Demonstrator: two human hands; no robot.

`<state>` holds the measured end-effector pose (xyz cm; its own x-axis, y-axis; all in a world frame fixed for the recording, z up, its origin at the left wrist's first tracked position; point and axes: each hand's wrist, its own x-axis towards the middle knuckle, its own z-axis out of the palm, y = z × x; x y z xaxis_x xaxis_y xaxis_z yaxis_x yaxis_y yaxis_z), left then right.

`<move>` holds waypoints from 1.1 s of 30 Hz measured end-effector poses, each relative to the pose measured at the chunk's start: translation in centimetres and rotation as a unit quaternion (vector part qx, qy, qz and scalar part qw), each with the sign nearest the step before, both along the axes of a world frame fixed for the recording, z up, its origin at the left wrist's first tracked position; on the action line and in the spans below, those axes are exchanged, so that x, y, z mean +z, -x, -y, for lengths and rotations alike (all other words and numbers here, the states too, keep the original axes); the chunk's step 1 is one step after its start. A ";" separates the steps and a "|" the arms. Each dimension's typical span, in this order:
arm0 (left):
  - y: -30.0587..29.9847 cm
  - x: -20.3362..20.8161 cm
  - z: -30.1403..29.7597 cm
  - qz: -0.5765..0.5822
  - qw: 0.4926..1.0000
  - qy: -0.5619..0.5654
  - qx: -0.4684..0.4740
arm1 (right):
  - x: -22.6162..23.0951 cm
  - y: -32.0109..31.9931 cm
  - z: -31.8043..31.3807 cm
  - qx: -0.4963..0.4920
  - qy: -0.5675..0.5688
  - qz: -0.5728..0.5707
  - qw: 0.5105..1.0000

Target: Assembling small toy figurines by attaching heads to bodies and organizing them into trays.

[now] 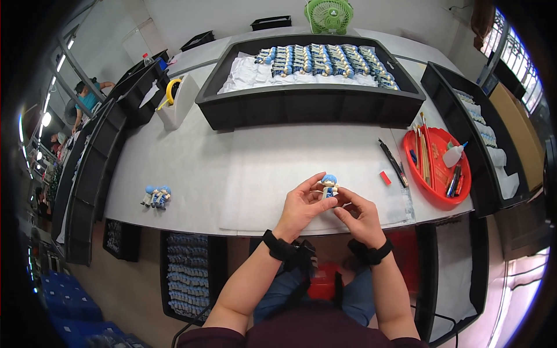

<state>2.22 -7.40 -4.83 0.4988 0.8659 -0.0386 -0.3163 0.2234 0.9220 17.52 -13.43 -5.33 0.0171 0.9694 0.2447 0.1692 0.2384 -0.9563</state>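
Note:
A small blue-haired figurine [329, 184] is held upright between my two hands above the front part of the table. My left hand [304, 204] pinches it from the left, thumb in front of its lower body. From the right, my right hand [357, 213] grips its lower side with thumb and fingertips. The fingers hide part of the figurine's body. Farther left, near the table's front edge, a few similar figurines [156, 197] lie close together. Both wrists wear black bands.
A black crate [307, 107] with rows of figurines stands at the back. To the right are a red tray [438, 194] of brushes, a bottle and pens, a black pen [393, 162] and a small red block [385, 178]. A white holder [178, 104] carries yellow tape. More black crates flank the table.

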 end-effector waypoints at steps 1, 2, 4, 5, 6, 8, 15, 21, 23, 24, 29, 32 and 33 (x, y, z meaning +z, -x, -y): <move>0.1 -0.1 -0.1 0.025 1.000 0.005 -0.003 | -0.3 -0.1 -0.1 -0.007 0.001 -0.005 1.000; 0.1 -0.3 -0.1 0.050 0.999 0.010 -0.007 | -0.6 -0.1 0.0 -0.016 0.004 -0.011 1.000; 0.1 -0.5 -0.1 0.048 0.999 -0.001 -0.012 | -0.7 -0.3 0.1 -0.017 0.008 -0.010 1.000; 0.1 -0.6 -0.1 0.044 0.999 -0.016 -0.019 | -0.7 -0.3 0.1 -0.018 0.009 -0.012 1.000; 0.1 -0.7 -0.1 0.044 0.999 -0.013 -0.017 | -0.8 -0.2 0.1 -0.017 0.011 -0.011 1.000; 0.0 -0.9 -0.1 0.038 0.999 0.008 -0.007 | -0.8 -0.2 0.2 -0.028 0.022 -0.010 0.999; 0.1 -0.7 -0.3 0.032 0.999 0.020 -0.007 | -0.8 -0.1 0.1 -0.031 0.029 -0.037 0.998; 0.0 -0.7 -0.4 0.025 0.999 0.026 -0.011 | -0.8 -0.2 0.0 -0.036 0.034 -0.044 0.998; 0.0 -0.7 -0.4 0.020 0.999 0.027 -0.011 | -0.9 -0.1 0.0 -0.036 0.015 -0.036 0.999; 0.0 -0.8 -0.4 0.019 0.999 0.027 -0.011 | -0.7 0.0 0.0 -0.035 0.015 -0.036 0.999; -0.1 -1.1 -0.3 0.025 1.000 0.009 -0.008 | -0.4 0.4 0.0 -0.058 0.015 -0.012 0.998; -0.1 -1.2 -0.3 0.031 0.999 -0.006 -0.013 | -0.5 0.4 -0.1 -0.061 -0.003 -0.019 0.998; -0.1 -1.1 -0.2 0.031 0.999 -0.006 -0.014 | -0.5 0.3 -0.1 -0.062 -0.003 -0.019 0.998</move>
